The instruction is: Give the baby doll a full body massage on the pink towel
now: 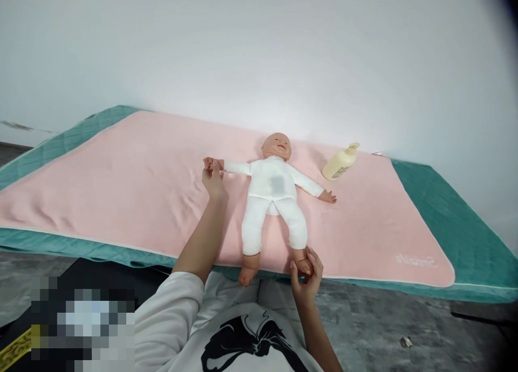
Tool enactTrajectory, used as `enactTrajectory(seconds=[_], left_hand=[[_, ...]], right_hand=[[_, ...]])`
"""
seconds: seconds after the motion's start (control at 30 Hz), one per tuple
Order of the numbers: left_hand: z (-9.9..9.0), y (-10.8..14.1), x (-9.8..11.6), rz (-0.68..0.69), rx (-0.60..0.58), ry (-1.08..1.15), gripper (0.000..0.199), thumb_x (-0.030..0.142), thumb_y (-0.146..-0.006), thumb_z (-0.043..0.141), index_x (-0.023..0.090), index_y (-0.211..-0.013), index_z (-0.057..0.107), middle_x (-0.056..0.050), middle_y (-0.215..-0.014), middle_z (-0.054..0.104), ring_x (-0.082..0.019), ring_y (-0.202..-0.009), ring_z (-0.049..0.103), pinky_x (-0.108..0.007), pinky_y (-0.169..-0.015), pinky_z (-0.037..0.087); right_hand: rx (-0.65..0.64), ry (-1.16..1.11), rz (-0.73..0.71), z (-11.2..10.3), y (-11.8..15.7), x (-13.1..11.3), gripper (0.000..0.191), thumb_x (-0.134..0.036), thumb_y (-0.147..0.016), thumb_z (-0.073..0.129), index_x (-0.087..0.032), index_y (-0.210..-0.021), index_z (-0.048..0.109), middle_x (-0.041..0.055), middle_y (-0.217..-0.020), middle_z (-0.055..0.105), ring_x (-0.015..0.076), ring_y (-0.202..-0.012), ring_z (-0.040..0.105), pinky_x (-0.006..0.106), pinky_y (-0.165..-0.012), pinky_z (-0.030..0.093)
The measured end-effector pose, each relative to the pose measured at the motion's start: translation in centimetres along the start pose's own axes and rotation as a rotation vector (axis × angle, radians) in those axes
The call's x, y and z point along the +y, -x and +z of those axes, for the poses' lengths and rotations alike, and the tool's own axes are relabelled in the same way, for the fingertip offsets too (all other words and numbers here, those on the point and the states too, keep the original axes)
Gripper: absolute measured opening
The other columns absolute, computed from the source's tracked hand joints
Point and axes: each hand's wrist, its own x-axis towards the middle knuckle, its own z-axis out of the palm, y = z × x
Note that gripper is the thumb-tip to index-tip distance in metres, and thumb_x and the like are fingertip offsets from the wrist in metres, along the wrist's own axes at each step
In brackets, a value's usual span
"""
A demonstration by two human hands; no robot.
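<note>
A baby doll (275, 180) with a white cloth body lies on its back on a pink blanket (162, 162). Its head points to the wall and its feet reach the near edge. My left hand (213, 178) is closed on the doll's hand at the left, with that arm stretched out sideways. At the near edge, my right hand (308, 277) curls its fingers and thumb around the doll's foot on the right. The doll's other arm and other foot lie untouched. A pale yellow pump bottle (340, 163) stands on the blanket to the right of the doll.
The blanket covers a green quilted pad (437, 199), which shows at both ends and along the front. A white wall (259, 54) rises behind. Below at the left is a dark surface (149, 283), partly blurred out. Grey floor (364, 323) shows at the lower right.
</note>
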Motion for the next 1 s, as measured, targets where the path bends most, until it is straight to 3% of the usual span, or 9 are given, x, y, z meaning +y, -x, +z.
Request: enactTrajectory(seconds=[0.1, 0.3, 0.43, 0.53, 0.67, 0.87, 1.0], left_hand=[[0.9, 1.2, 1.1, 0.102, 0.045, -0.063, 0.027, 0.042, -0.086, 0.067, 0.021, -0.1, 0.061, -0.004, -0.106, 0.064, -0.014, -0.11, 0.062, -0.027, -0.094, 0.05], [2.4, 3.6, 2.3, 0.348, -0.165, -0.191, 0.032, 0.039, -0.083, 0.07, 0.022, -0.109, 0.064, -0.006, -0.116, 0.066, -0.021, -0.116, 0.061, -0.035, -0.1, 0.048], [2.5, 5.0, 2.7, 0.437, -0.267, -0.319, 0.036, 0.04, -0.083, 0.07, 0.023, -0.115, 0.064, -0.008, -0.119, 0.066, -0.023, -0.116, 0.061, -0.04, -0.104, 0.046], [2.3, 5.7, 2.8, 0.594, -0.358, -0.467, 0.043, 0.041, -0.082, 0.072, 0.024, -0.12, 0.063, -0.009, -0.124, 0.066, -0.026, -0.12, 0.058, -0.044, -0.107, 0.043], [2.2, 5.7, 2.5, 0.798, -0.46, -0.583, 0.043, 0.046, -0.08, 0.072, 0.025, -0.118, 0.065, -0.008, -0.121, 0.069, -0.029, -0.125, 0.056, -0.049, -0.11, 0.039], [2.5, 5.2, 2.2, 0.906, -0.721, -0.711, 0.048, 0.057, -0.074, 0.074, 0.026, -0.11, 0.07, -0.007, -0.111, 0.073, -0.031, -0.116, 0.062, -0.05, -0.104, 0.044], [2.6, 5.1, 2.3, 0.959, -0.86, -0.75, 0.046, 0.054, -0.076, 0.073, 0.026, -0.113, 0.07, -0.007, -0.113, 0.073, -0.03, -0.118, 0.061, -0.05, -0.106, 0.042]], right_hand=[[0.059, -0.047, -0.003, 0.2, -0.5, -0.3, 0.063, -0.014, -0.081, 0.067, -0.025, -0.137, 0.04, 0.0147, -0.127, 0.055, 0.0291, -0.119, 0.06, 0.056, -0.089, 0.057], [0.147, -0.094, -0.057, 0.3, -3.5, -1.0, 0.061, -0.015, -0.082, 0.065, -0.029, -0.136, 0.04, 0.0123, -0.128, 0.053, 0.0301, -0.115, 0.063, 0.059, -0.086, 0.058], [0.21, -0.105, -0.114, 0.8, -5.8, -1.1, 0.064, -0.016, -0.082, 0.066, -0.03, -0.138, 0.038, 0.0118, -0.13, 0.051, 0.0305, -0.118, 0.061, 0.06, -0.087, 0.057], [0.245, -0.129, -0.139, 1.6, -7.6, -1.3, 0.065, -0.015, -0.082, 0.066, -0.029, -0.138, 0.037, 0.012, -0.13, 0.051, 0.029, -0.119, 0.06, 0.059, -0.09, 0.056], [0.166, -0.156, -0.133, 2.7, -9.8, -1.7, 0.06, -0.017, -0.084, 0.064, -0.028, -0.136, 0.036, 0.0112, -0.126, 0.052, 0.0273, -0.117, 0.061, 0.057, -0.091, 0.056], [0.11, -0.205, -0.033, 3.8, -12.1, -2.4, 0.051, -0.02, -0.087, 0.063, -0.026, -0.132, 0.04, 0.0125, -0.128, 0.051, 0.0254, -0.122, 0.057, 0.051, -0.096, 0.055], [0.095, -0.228, -0.015, 4.3, -12.6, -2.7, 0.049, -0.02, -0.087, 0.063, -0.024, -0.131, 0.041, 0.0135, -0.129, 0.051, 0.0253, -0.124, 0.056, 0.051, -0.098, 0.053]])
